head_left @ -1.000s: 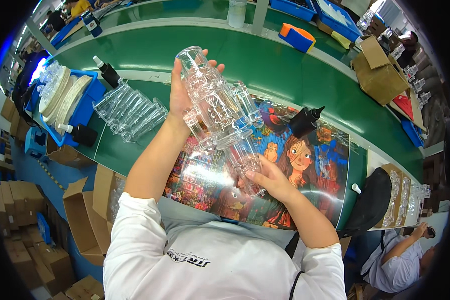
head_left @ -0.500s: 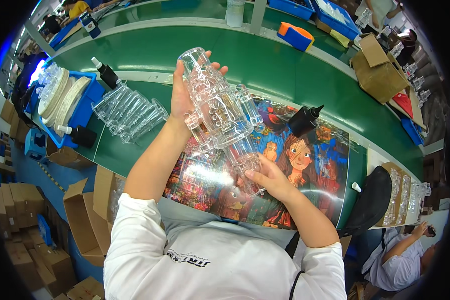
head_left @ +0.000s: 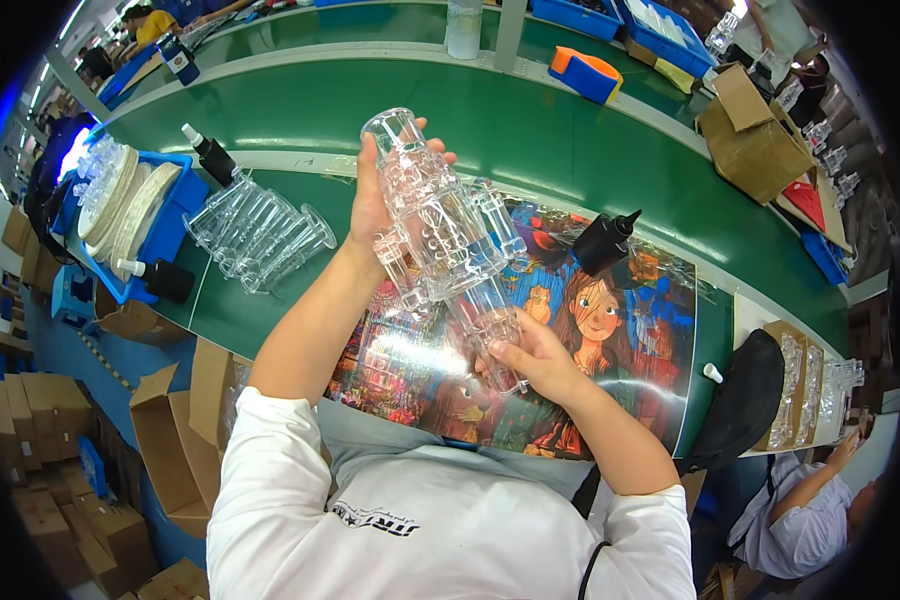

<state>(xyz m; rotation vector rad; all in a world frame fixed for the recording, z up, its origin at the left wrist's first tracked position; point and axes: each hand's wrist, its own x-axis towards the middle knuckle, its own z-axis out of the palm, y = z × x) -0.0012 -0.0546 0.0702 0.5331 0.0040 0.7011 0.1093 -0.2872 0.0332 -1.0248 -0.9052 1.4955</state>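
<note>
The person held a clear plastic moulded assembly [head_left: 440, 225], a long ribbed tube with smaller tubes at its sides, lifted above the counter [head_left: 530, 120] in front of the chest. The left hand [head_left: 375, 205] wrapped the upper part from behind, fingers curled round the tube and its grip pressed on the plastic. The right hand [head_left: 535, 355] pinched the lower end of the piece between thumb and fingers, just over a colourful cartoon poster mat [head_left: 610, 330] that covered the near strip of the counter.

To handle such a piece well, it seemed wise to keep the upper hold firm but not squeezing, since thin clear plastic likely flexes and slips, and to let the lower hand do any turning or seating along the tube's own axis, with both ends steady.

A row of clear plastic tubes [head_left: 260, 235] lay on the green counter just left of the left forearm, and a black squeeze bottle [head_left: 605, 240] stood near the assembly's right side, so a wide sweep either way risked knocking them. A blue tray [head_left: 175, 215] with white discs sat further left, with another black bottle [head_left: 210, 155] at its far corner. The open green belt beyond the mat, and the space above the mat itself, gave the most room.
</note>
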